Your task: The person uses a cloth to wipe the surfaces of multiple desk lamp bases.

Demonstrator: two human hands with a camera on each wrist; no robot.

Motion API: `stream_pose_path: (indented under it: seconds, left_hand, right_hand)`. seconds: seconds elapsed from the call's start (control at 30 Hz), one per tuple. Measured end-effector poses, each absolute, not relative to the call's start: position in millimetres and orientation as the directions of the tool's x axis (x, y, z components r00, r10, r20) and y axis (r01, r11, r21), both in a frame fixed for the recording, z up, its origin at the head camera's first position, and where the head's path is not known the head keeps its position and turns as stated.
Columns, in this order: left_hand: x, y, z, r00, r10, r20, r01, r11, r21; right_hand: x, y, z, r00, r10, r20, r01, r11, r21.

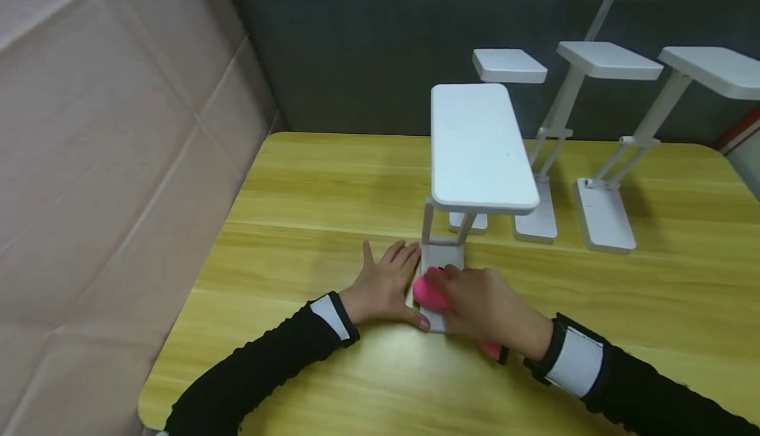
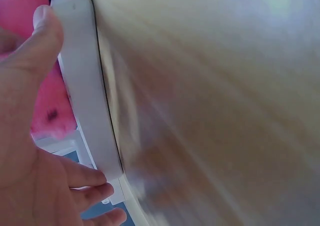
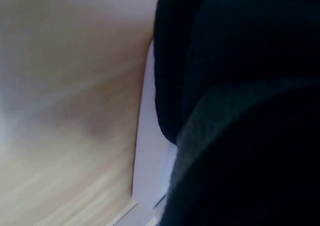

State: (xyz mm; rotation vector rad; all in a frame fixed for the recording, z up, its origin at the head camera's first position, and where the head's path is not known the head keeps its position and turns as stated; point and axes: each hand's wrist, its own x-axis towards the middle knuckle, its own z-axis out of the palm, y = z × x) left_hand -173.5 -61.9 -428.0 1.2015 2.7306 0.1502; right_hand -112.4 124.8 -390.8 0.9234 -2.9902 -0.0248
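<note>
A white folding desk lamp [image 1: 482, 149] stands on the table, its flat head raised above its narrow base [image 1: 442, 258]. My left hand [image 1: 386, 287] lies with spread fingers along the base's left side, thumb by the near end. In the left wrist view, thumb and fingertips touch the side of the base [image 2: 87, 80]. My right hand [image 1: 483, 301] grips a bunched pink cloth [image 1: 429, 293] against the top of the base. Fuzzy pink cloth [image 2: 55, 105] also shows behind the left thumb. Dark fabric covers most of the right wrist view, hiding the right hand there.
Behind stand three more white desk lamps, including a middle lamp [image 1: 537, 215] and a right lamp [image 1: 605, 215]. The wood-grain table [image 1: 285, 225] meets a dark back panel [image 1: 356, 47]. A pale covered surface [image 1: 119, 159] borders the left side.
</note>
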Motion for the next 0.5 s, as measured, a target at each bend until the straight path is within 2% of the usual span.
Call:
stream_pose_path:
  seconds: [0.23, 0.37, 0.5]
  left_hand:
    - [-171.9, -62.4, -428.0, -0.651, 0.756, -0.065, 0.754, 0.654, 0.058]
    - [-172.0, -63.2, -428.4, -0.642, 0.763, -0.070, 0.760, 0.646, 0.075]
    - [-172.1, -63.3, -427.4, -0.636, 0.767, -0.081, 0.760, 0.641, 0.104]
  right_hand:
    - [-90.7, 131.3, -383.6, -0.789, -0.614, -0.017, -0.605, 0.782, -0.151]
    - [-81.5, 138.7, -377.4, -0.771, -0.633, -0.067, -0.593, 0.754, -0.283]
    - [-80.7, 151.4, -371.0, -0.724, -0.680, -0.115, -0.582, 0.692, -0.428]
